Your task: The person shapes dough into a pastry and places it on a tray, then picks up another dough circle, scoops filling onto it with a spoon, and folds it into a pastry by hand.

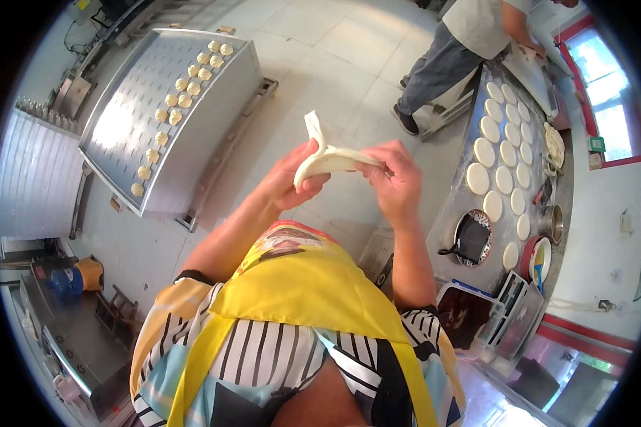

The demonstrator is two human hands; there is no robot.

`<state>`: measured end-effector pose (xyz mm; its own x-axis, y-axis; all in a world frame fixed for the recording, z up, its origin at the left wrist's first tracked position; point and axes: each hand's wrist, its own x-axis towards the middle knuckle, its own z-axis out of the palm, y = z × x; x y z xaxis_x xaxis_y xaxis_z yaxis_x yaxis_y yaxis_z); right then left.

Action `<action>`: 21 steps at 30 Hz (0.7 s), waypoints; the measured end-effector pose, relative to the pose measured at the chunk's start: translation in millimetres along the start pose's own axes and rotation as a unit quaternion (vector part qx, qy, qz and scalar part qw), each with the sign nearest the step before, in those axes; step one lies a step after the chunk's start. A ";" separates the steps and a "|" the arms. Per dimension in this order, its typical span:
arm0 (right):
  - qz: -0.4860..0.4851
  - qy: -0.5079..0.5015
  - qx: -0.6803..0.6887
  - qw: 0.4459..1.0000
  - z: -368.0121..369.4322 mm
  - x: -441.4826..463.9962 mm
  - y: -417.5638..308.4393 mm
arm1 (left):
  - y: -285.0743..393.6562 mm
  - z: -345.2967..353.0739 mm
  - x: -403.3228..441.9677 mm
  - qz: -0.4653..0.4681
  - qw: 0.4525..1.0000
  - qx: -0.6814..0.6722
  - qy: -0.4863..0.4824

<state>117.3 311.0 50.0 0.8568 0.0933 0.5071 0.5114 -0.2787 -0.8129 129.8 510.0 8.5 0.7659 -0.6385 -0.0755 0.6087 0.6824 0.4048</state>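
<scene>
Pale dough (342, 161) spans the gap between our two hands, its near-right end hidden where our right hand (397, 174) pinches it. Our left hand (292, 174) grips the other end, partly covered by it, with a flap (313, 127) jutting up beyond. A co-worker (476, 34) is cut off by the top edge; what they handle, we cannot make out.

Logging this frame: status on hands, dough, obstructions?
Left hand and right hand both gripping dough. Dough held aloft between them, one end jutting past left hand. Nothing visibly blocking either hand.
</scene>
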 end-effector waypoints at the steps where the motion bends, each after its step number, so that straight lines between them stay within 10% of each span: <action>1: 0.001 -0.010 0.004 1.000 -1.0 -3.6 1.0 | -1.2 -1.8 -0.6 0.007 1.000 0.004 0.006; 15: -0.005 -0.005 0.066 0.998 -11.5 -9.7 1.0 | -4.8 -2.6 -2.4 -0.011 0.999 0.009 0.033; 21: -0.072 -0.025 -0.138 0.987 -16.7 -1.4 -20.9 | -2.3 1.1 -7.6 -0.004 0.990 0.133 0.041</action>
<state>104.3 300.7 71.1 0.7826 0.1967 0.5907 0.5965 -0.5087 -0.6209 122.4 512.9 9.2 0.7822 -0.6051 -0.1484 0.5472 0.5532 0.6281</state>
